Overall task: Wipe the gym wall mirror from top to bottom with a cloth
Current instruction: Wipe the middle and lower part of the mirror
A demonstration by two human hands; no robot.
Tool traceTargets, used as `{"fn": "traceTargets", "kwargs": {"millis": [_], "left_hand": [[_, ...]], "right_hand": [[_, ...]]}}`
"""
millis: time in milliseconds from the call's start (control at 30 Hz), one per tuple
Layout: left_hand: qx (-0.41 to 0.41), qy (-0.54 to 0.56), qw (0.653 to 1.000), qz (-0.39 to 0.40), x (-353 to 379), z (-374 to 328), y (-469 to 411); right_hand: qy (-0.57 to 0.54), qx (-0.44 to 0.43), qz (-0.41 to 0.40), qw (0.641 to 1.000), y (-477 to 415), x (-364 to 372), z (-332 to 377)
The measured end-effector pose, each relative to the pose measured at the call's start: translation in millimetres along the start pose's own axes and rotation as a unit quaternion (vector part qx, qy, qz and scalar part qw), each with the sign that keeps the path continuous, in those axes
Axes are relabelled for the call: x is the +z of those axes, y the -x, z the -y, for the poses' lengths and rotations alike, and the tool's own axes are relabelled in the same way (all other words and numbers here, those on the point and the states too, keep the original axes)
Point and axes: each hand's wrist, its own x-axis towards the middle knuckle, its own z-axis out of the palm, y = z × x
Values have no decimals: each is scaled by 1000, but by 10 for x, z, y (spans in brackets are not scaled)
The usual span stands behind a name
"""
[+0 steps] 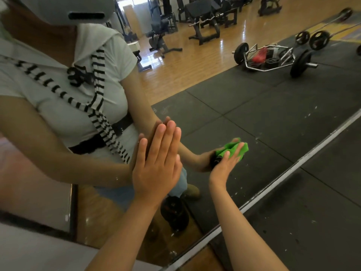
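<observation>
The wall mirror [244, 106] fills most of the view and reflects a person in a white top. My left hand [156, 163] lies flat on the glass at centre, fingers straight and together, meeting its own reflection. To its right, my right hand [224, 165] presses a bunched green cloth [237, 148] against the glass low on the mirror, with its fingers stretched out over the cloth. Part of the cloth is hidden under that hand.
A metal strip [293, 167] marks the mirror's bottom edge, running diagonally. Below it lies black rubber flooring [312, 231]. White specks dot the lower glass. The reflection shows a loaded trap bar [273, 57], benches and racks on a wooden floor.
</observation>
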Motion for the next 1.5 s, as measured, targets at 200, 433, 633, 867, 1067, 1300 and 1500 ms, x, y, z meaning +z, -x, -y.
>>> {"fn": "traceTargets", "kwargs": {"millis": [200,433,633,867,1067,1300,1500], "left_hand": [[-2,-16,1000,-7,47,-6,20],[-2,-35,999,-6,69,-13,35],[-8,-47,999,6,67,-28,48],[-24,-48,998,14,32,-50,22],[-33,-67,996,39,49,-80,63],[-20,-92,995,33,96,-67,68],[-18,-88,995,41,92,-58,48]], "right_hand": [[-42,256,-27,965,-462,-168,-362],[-94,78,12,992,-517,-105,748],[-25,-108,103,988,-636,-220,1075],[13,-59,54,997,-906,-357,492],[-19,125,-27,992,-1201,-459,55],[-94,278,-62,954,-1130,-385,326],[-121,76,13,990,-996,-251,1068]]}}
